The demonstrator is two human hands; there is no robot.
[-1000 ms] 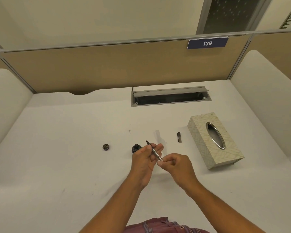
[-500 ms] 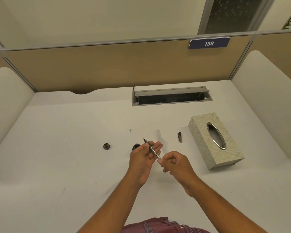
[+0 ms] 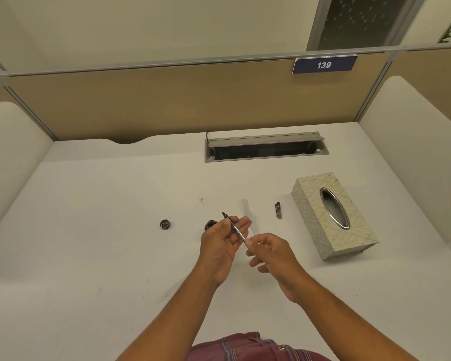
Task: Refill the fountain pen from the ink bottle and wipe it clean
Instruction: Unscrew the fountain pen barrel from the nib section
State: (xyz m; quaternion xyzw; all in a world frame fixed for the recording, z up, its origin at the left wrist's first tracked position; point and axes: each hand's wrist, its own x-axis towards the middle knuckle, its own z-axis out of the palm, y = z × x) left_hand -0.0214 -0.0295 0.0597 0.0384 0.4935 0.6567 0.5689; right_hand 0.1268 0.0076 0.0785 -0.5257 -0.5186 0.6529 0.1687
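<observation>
Gripping the slim dark fountain pen [image 3: 234, 228] across its fingers, the left hand [image 3: 223, 246] keeps the nib pointed up and away, above the white table [image 3: 89, 230]. The right hand [image 3: 271, 252] pinches the rear end of the pen between thumb and fingertips. The small dark round ink bottle [image 3: 210, 224] stands open just behind the left hand, partly hidden by it. The round dark bottle cap [image 3: 165, 224] lies left of the ink bottle, apart from it. The dark clipped pen cap [image 3: 278, 210] lies right of the ink bottle, near the pale patterned tissue box [image 3: 333, 217].
</observation>
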